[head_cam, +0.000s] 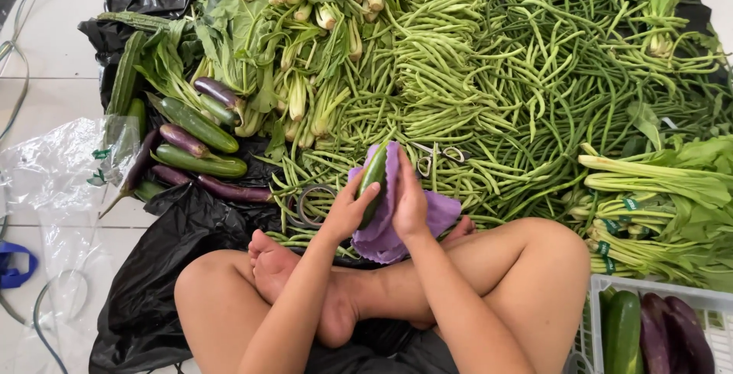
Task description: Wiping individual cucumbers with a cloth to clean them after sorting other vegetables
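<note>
Holding cucumber [373,175] in cloth [385,229] | crate [714,301]: cucumber, eggplants [676,332]

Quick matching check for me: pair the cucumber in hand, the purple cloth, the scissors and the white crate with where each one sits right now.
1. cucumber
2. purple cloth
3. scissors
4. white crate

a. lying on the long beans
b. bottom right, holding cucumbers and eggplants
c. between the left hand and right hand
d. wrapped behind the cucumber, under the hands

Pairs: 1-c, 2-d, 3-a, 4-b
</note>
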